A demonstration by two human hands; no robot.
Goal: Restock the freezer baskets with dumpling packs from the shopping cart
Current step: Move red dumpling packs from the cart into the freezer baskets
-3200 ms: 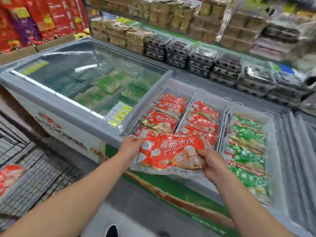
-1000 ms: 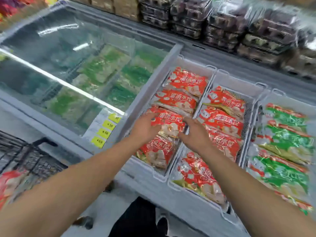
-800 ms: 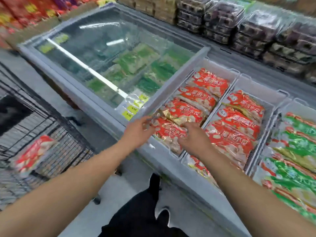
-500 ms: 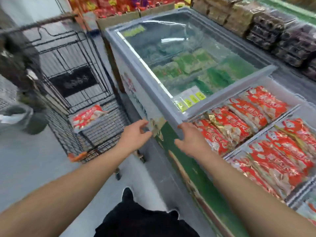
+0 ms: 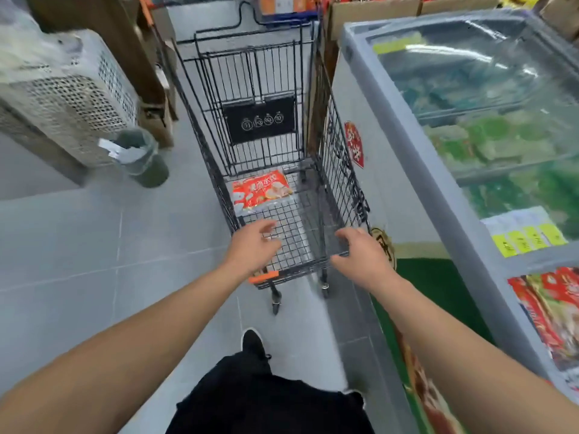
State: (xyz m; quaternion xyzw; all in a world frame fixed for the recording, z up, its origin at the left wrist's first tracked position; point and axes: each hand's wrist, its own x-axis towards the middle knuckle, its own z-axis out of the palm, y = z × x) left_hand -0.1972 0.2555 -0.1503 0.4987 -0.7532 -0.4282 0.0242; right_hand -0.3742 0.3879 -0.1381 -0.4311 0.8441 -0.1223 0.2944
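Reaching hands near blurry-labelled pack.

Red dumpling pack lying flat on the floor of the black wire shopping cart, frame centre, chest freezer at right, red packs in its basket at lower right

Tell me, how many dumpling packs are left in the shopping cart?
1: a red dumpling pack lies flat on the shopping cart floor, at its far end. None seems hidden.
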